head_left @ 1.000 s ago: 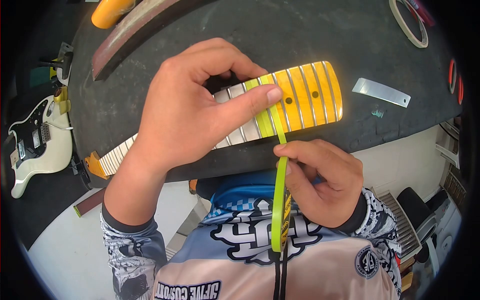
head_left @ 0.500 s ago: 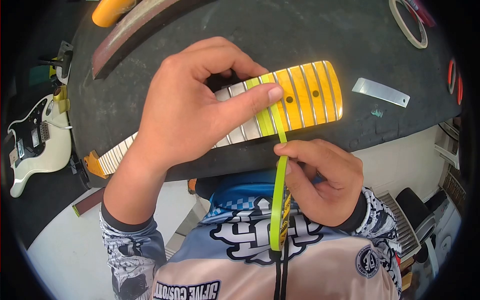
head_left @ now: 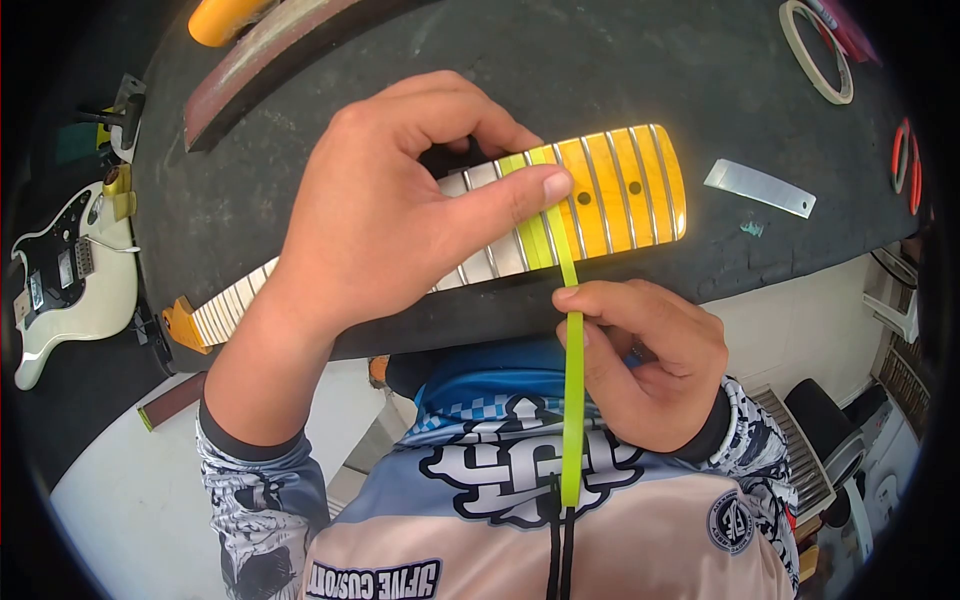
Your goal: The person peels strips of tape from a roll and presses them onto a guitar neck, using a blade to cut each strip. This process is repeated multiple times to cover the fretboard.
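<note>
A guitar neck [head_left: 612, 190] lies slantwise on the dark bench, its yellow fretted end bare at the right and paler tape between the frets to the left. My left hand [head_left: 390, 200] wraps over the neck, its thumb pressing on green tape beside a fret. From under that thumb a narrow green tape strip [head_left: 574, 400] runs down over the neck's near edge. My right hand [head_left: 650, 355] pinches the strip between thumb and forefinger just below the edge, and its loose end hangs over my shirt.
On the dark bench [head_left: 640, 60] lie a metal blade [head_left: 762, 188], a tape roll [head_left: 812, 55], red-handled scissors [head_left: 914, 170] and a curved block [head_left: 270, 65]. A white guitar body [head_left: 80, 290] is at the far left. An orange cylinder [head_left: 225, 18] sits at the top.
The strip's hanging part has swung slightly right and now hangs flatter and straighter. Both hands keep nearly the same places and grips.
</note>
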The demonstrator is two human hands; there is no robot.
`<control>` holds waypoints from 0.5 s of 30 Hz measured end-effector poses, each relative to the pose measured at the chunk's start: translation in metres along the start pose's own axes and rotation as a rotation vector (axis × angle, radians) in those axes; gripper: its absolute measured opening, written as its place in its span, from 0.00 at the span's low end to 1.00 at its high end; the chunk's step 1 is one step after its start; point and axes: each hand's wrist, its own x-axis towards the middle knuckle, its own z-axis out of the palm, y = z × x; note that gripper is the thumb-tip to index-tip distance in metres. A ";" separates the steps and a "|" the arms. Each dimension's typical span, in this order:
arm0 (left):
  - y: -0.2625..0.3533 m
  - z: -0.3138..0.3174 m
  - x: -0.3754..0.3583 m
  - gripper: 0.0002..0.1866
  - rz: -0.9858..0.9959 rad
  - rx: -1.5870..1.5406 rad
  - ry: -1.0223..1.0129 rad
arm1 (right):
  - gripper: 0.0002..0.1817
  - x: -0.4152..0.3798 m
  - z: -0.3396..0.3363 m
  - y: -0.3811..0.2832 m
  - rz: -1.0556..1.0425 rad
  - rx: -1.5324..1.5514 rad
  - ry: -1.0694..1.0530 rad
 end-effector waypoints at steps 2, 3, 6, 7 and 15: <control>-0.001 0.000 0.000 0.12 0.006 0.005 0.003 | 0.13 0.000 0.000 0.000 0.001 0.000 0.000; 0.000 0.000 0.000 0.12 0.006 0.005 0.002 | 0.13 0.000 0.000 0.000 -0.002 0.000 0.001; -0.001 0.000 0.000 0.12 0.002 0.000 0.001 | 0.13 0.000 0.001 0.001 -0.004 -0.001 0.004; -0.001 0.000 0.000 0.12 0.000 -0.006 0.003 | 0.13 0.000 0.001 0.002 -0.004 -0.001 0.004; 0.000 0.000 0.000 0.12 -0.007 -0.006 -0.001 | 0.14 0.000 -0.001 0.000 0.000 -0.037 -0.010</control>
